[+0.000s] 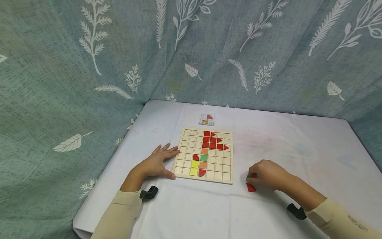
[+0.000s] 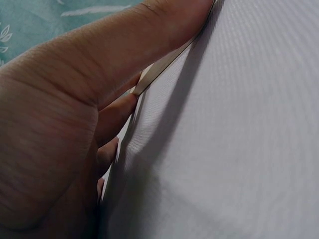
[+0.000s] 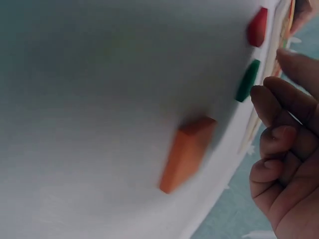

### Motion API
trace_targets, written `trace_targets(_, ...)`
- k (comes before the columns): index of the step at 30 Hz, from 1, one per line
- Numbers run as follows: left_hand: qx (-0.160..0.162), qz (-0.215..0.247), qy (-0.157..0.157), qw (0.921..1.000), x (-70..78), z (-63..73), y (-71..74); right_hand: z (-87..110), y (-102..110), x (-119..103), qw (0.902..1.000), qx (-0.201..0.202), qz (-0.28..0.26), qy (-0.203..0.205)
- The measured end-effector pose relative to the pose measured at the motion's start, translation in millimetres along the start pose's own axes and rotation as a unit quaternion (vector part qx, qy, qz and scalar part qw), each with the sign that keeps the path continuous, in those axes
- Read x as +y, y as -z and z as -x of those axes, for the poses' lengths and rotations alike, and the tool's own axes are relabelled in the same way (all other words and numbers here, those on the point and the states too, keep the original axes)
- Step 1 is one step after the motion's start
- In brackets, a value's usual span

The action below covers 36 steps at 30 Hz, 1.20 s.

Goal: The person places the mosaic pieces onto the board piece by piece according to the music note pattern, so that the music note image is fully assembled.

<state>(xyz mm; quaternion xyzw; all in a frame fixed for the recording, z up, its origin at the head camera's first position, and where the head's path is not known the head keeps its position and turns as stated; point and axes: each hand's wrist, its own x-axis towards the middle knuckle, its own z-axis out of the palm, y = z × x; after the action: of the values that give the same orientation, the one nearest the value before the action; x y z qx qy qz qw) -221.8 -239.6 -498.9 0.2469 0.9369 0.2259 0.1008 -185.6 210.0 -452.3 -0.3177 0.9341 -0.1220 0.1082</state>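
Note:
My left hand (image 1: 156, 162) rests at the left edge of a wooden grid board (image 1: 223, 181), fingers spread, fingertips and thumb at its rim. Red, yellow, orange and green tiles sit in the board's squares. To the right of the board, my right hand (image 1: 268, 174) reaches down over loose tiles. In the right wrist view its thumb and forefinger stand apart close to a green tile (image 3: 247, 81), with nothing between them; the other fingers bend inward. A red tile (image 3: 257, 27) lies beyond the green one, and an orange block (image 3: 187, 155) lies nearer the camera.
Behind the board lies a small picture card (image 1: 207, 119) with a coloured grid pattern. A white cloth (image 1: 191, 212) covers the table. Green leaf-patterned fabric (image 1: 209, 59) hangs behind and to the left.

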Motion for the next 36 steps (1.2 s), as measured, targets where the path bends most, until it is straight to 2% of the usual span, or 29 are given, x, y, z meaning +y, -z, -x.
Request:
trace_targets(7,0.002,0.000,-0.002,1.0000,-1.3,1.8,0.3,8.9,-9.3,-3.9,0.9993,-0.018,0.001,0.033)
trace_targets(17,0.001,0.001,-0.006,1.0000,-0.1,2.6,1.7,0.2,-13.6,-11.3,0.9957,0.016,0.002,0.092)
trace_targets(20,0.002,0.004,-0.006,1.0000,0.5,2.6,1.1,-3.2,-12.4,-12.2,0.9961,0.026,0.009,0.084)
trace_targets(24,0.004,0.004,-0.006,1.0000,0.2,1.8,-0.6,-7.9,-8.2,-9.4,0.9981,0.030,0.026,0.048)
trace_targets(29,0.002,0.003,-0.006,1.0000,-0.4,0.4,-2.3,-13.6,-0.9,-1.3,0.9992,0.011,0.037,-0.011)
trace_targets(31,0.001,0.000,-0.004,1.0000,-0.9,0.1,-2.3,-15.8,1.4,2.1,0.9993,0.003,0.032,-0.021)
trace_targets(33,0.001,-0.004,-0.001,1.0000,-1.4,-0.3,-2.3,-17.9,2.8,5.0,0.9996,0.002,0.023,-0.018)
trace_targets(36,0.003,-0.007,-0.003,1.0000,-1.3,-0.9,-2.2,-21.7,4.3,7.0,0.9997,0.017,0.013,0.012)
